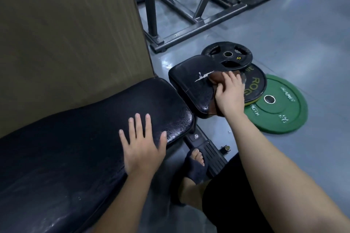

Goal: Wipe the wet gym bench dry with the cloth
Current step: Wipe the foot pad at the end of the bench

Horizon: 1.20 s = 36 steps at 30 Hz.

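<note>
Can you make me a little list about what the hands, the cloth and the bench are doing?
left hand: flat on the long black padded bench, fingers spread
right hand: pressing the brown cloth on the small black seat pad
seat pad: cracked cover, droplets visible
floor: round green weight plate, two black plates beside the pad

Cloth [216, 79] lies on the seat pad [191, 83], right of the long pad [75, 147]; plates [280, 108] beyond.

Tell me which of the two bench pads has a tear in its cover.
The small seat pad, where the right hand presses the brown cloth. The long pad shows none.
</note>
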### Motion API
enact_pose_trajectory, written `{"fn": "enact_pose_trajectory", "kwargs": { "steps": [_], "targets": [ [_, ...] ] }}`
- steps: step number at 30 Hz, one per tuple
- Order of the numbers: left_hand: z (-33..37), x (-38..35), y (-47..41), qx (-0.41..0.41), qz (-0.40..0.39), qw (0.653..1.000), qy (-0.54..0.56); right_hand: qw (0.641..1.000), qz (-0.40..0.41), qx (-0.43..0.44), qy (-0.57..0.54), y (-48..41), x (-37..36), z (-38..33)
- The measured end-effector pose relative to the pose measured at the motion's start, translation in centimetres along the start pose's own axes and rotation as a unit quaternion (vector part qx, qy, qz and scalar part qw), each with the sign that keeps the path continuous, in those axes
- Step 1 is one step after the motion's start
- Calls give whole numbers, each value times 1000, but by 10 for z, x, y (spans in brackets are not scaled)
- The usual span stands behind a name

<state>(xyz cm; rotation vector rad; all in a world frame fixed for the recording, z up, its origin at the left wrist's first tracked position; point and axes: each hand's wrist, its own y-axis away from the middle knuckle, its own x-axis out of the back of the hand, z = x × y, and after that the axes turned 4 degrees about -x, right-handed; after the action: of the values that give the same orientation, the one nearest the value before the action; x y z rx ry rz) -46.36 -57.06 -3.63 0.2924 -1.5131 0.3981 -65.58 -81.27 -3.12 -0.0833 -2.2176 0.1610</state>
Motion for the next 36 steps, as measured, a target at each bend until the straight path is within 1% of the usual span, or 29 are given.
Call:
{"fn": "enact_pose_trajectory", "kwargs": {
  "steps": [4,7,10,12,16,19,21,23,28,32,36],
  "targets": [
    [0,-3,-3,-7,-1,1000,-6,996,39,-70,38,-17,-11,-10],
    [0,0,-6,-6,-4,1000,3,995,35,-75,58,-17,-12,-15],
    [0,5,-7,-12,-8,1000,15,994,7,-67,86,-3,-8,-17],
    [-3,8,-9,-23,-37,999,16,993,-16,-54,103,14,-7,-22],
    [-10,19,-17,-43,-133,990,19,993,-53,-26,107,56,-12,-33],
    [-12,24,-19,-40,-151,987,32,987,-89,-20,133,66,-13,-33],
    [-14,26,-18,-42,-147,988,27,983,-113,-20,141,62,-10,-31],
    [-16,26,-17,-46,-136,990,16,983,-117,-13,142,54,-8,-28],
    [-19,20,-17,-70,-84,994,-6,981,-89,5,172,17,-12,-27],
    [-21,10,-17,-96,-35,995,-19,978,-93,7,184,-37,-16,-31],
    [-23,8,-22,-103,-41,994,-7,977,-93,-8,190,-83,-35,-44]
  ]
}}
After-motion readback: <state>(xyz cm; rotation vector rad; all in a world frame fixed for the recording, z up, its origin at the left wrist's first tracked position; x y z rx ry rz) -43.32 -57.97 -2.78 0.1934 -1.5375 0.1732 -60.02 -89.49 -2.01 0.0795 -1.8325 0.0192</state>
